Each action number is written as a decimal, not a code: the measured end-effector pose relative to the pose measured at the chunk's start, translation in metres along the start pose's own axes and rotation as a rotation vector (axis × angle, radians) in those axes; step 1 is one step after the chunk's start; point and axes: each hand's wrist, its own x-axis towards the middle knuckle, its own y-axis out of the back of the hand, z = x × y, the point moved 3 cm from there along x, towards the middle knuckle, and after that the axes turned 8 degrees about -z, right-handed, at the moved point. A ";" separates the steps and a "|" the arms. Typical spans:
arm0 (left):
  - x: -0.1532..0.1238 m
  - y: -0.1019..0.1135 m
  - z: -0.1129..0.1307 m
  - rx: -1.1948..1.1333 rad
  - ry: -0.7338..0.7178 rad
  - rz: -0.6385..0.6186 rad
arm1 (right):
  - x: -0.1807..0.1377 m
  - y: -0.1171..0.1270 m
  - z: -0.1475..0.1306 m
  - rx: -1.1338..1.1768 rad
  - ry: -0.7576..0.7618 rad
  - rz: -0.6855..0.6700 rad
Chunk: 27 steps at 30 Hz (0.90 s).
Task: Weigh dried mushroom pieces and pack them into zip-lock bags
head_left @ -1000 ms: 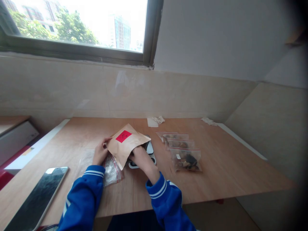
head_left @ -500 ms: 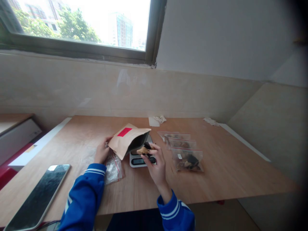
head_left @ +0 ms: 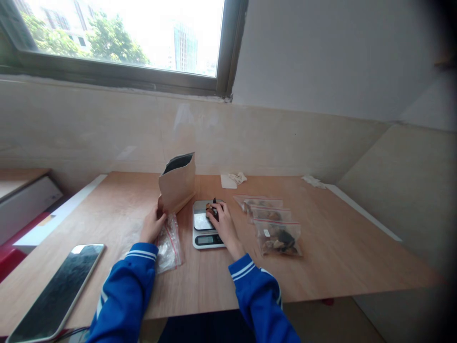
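Head view: we are pinching small dark pieces (head_left: 214,209) in our right hand (head_left: 222,223) over the scale (head_left: 203,224), mid-frame; our left hand (head_left: 153,226) is gripping the upright kraft pouch (head_left: 177,185), just left of it.

Left hand (head_left: 153,225) gripping an upright brown paper pouch (head_left: 177,184) at frame centre, right hand (head_left: 222,220) holding dark pieces over a digital scale (head_left: 204,226), filled zip bags (head_left: 273,224) right, phone (head_left: 55,287) lower left
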 end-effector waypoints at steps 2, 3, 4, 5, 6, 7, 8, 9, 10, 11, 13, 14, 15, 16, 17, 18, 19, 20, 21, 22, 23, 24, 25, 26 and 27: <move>0.000 0.000 0.000 0.000 -0.005 -0.007 | 0.001 -0.001 0.002 -0.064 0.007 -0.023; 0.000 0.000 0.000 0.001 -0.006 -0.009 | 0.000 -0.001 0.003 -0.093 0.006 -0.026; -0.001 0.000 0.000 0.005 -0.006 -0.010 | -0.002 0.000 0.003 -0.116 0.004 -0.029; -0.001 0.000 0.000 0.010 -0.004 -0.010 | -0.005 0.000 0.003 -0.135 0.001 -0.033; -0.001 0.000 0.000 0.016 -0.002 -0.010 | -0.007 0.001 0.003 -0.150 -0.002 -0.039; -0.001 0.000 0.001 0.021 0.002 -0.010 | -0.010 0.002 0.002 -0.165 -0.007 -0.044; -0.001 0.000 0.001 0.027 0.005 -0.010 | -0.013 0.002 0.002 -0.182 -0.016 -0.048; -0.001 0.000 0.001 0.031 0.007 -0.008 | -0.015 0.003 0.001 -0.198 -0.029 -0.049; -0.001 0.000 0.001 0.034 0.008 -0.006 | -0.017 0.004 0.000 -0.210 -0.041 -0.050; -0.001 0.000 0.002 0.035 0.007 -0.004 | -0.019 0.004 -0.001 -0.215 -0.049 -0.050; -0.001 0.001 0.002 0.036 0.004 -0.002 | -0.022 0.005 -0.002 -0.209 -0.045 -0.059; -0.001 0.000 0.002 0.035 0.003 -0.005 | -0.023 0.005 -0.002 -0.201 -0.036 -0.063; -0.001 0.000 0.002 0.036 0.004 -0.011 | -0.024 0.005 -0.003 -0.190 -0.026 -0.065; -0.001 0.000 0.002 0.038 0.008 -0.018 | -0.025 0.006 -0.003 -0.174 -0.017 -0.066; -0.001 0.000 0.002 0.039 0.012 -0.026 | -0.026 0.006 -0.002 -0.153 -0.010 -0.065; -0.001 -0.001 0.002 0.041 0.018 -0.034 | -0.026 0.007 -0.002 -0.127 -0.007 -0.057; -0.001 -0.001 0.002 0.044 0.023 -0.038 | -0.026 0.009 -0.001 -0.099 -0.005 -0.045; -0.001 -0.001 0.001 0.047 0.026 -0.039 | -0.026 0.010 -0.001 -0.073 -0.002 -0.032; -0.001 -0.001 0.001 0.049 0.026 -0.038 | -0.026 0.011 0.000 -0.053 0.000 -0.019; -0.001 -0.001 0.001 0.052 0.024 -0.035 | -0.025 0.012 0.001 -0.040 0.003 -0.009; -0.001 -0.001 0.001 0.054 0.023 -0.031 | -0.025 0.012 0.002 -0.032 0.006 0.000; -0.001 -0.001 0.001 0.054 0.024 -0.029 | -0.025 0.013 0.004 -0.028 0.006 0.010; -0.001 -0.001 0.001 0.053 0.024 -0.027 | -0.024 0.013 0.006 -0.026 0.003 0.027; -0.001 -0.001 0.001 0.052 0.024 -0.025 | -0.024 0.013 0.008 -0.024 -0.006 0.057; -0.001 -0.001 0.001 0.053 0.025 -0.026 | -0.024 0.014 0.009 -0.020 -0.017 0.097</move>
